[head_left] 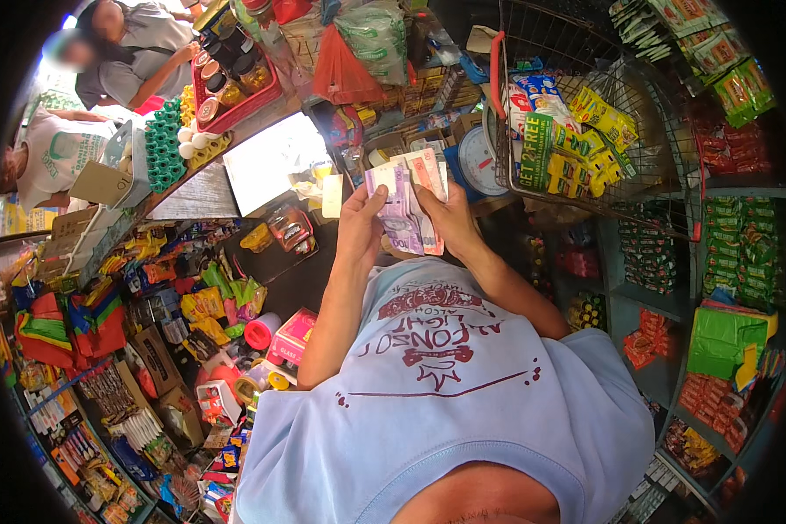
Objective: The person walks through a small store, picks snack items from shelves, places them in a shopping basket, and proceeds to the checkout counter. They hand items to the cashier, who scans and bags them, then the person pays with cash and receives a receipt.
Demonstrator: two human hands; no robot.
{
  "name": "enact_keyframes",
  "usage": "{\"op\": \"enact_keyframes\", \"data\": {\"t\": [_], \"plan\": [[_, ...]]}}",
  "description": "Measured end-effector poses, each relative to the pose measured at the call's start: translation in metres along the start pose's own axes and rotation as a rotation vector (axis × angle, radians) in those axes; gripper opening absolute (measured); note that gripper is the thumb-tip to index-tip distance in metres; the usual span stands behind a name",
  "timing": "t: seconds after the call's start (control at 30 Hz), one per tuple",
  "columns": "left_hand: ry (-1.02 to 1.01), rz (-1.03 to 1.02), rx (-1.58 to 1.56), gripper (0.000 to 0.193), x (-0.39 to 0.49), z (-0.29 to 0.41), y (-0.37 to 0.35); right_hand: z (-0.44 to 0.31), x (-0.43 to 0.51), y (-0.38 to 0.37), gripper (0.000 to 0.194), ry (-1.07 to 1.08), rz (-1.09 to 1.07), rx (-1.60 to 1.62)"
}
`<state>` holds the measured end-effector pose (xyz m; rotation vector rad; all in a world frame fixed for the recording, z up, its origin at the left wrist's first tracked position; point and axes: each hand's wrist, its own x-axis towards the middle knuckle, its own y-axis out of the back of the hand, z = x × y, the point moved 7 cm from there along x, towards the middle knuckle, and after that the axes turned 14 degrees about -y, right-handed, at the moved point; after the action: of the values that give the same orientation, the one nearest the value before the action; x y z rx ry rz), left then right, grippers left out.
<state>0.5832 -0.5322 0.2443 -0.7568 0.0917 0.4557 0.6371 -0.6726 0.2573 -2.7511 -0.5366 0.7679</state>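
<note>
Purple banknotes [398, 226] are pinched in my left hand [360, 226], the thumb lying across their face. My right hand [457, 216] grips the right side of the same fanned bundle, where reddish-orange banknotes [424, 168] stick up behind the purple ones. Both hands meet at the money in front of my chest, so the lower edges of some notes overlap and cannot be told apart. Just left of the bundle is a small cream-coloured card [332, 196]. Beyond my right hand stands a blue weighing scale with a round white dial [483, 160].
A wire basket [566, 203] of snack packets is at upper right. Left lies a counter [193, 203] with a red crate of jars [239, 82], egg trays [165, 141] and eggs. Persons stand beyond it. Shelves [652, 298] of sachets flank my right; packaged goods [216, 301] crowd the left.
</note>
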Motion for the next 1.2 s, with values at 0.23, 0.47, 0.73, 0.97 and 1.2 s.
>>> {"op": "enact_keyframes", "data": {"t": [0.23,0.47,0.73,0.97,1.2], "plan": [[-0.015,0.047,-0.014,0.023,0.003,-0.004,-0.004,0.001,0.003,0.009,0.021,-0.046,0.033,0.065],[-0.007,0.025,0.009,0.022,0.005,-0.002,-0.012,-0.007,0.001,0.013,0.02,0.051,0.071,-0.119],[-0.127,0.173,0.071,0.024,0.012,0.001,0.015,-0.011,0.001,0.021,0.02,-0.004,0.059,0.089],[-0.265,0.229,0.29,0.022,0.01,0.015,0.019,-0.021,-0.008,0.007,0.021,0.028,0.012,-0.044],[-0.335,0.066,0.283,0.025,-0.011,0.004,-0.027,-0.015,0.001,0.008,0.031,0.0,0.164,-0.193]]}}
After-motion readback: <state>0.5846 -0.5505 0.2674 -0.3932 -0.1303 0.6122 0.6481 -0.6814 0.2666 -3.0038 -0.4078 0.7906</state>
